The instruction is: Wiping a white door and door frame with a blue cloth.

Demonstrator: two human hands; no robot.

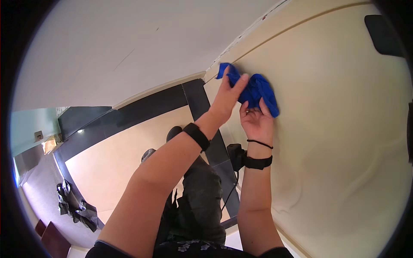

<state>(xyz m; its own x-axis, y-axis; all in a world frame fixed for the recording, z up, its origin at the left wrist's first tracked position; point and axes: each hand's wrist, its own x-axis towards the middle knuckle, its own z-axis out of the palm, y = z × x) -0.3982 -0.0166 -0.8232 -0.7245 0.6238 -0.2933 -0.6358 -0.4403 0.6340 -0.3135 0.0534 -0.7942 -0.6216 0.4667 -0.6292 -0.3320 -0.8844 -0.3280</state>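
A crumpled blue cloth hangs against a cream door panel, close to the panel's edge by the wall. My left hand grips the cloth's left part, thumb on the near side and some fingers hidden behind the fabric. Just below and to the right, my right hand has its palm turned up, with bent fingers closed on the cloth's lower edge. Both wrists wear black straps, and a small black device with a cable sits at the right one.
A pale wall rises on the left, meeting the door frame at a cracked seam. Below lies a beige floor tile with a dark border. Black plastic bags lie at lower left. A dark plate is on the door.
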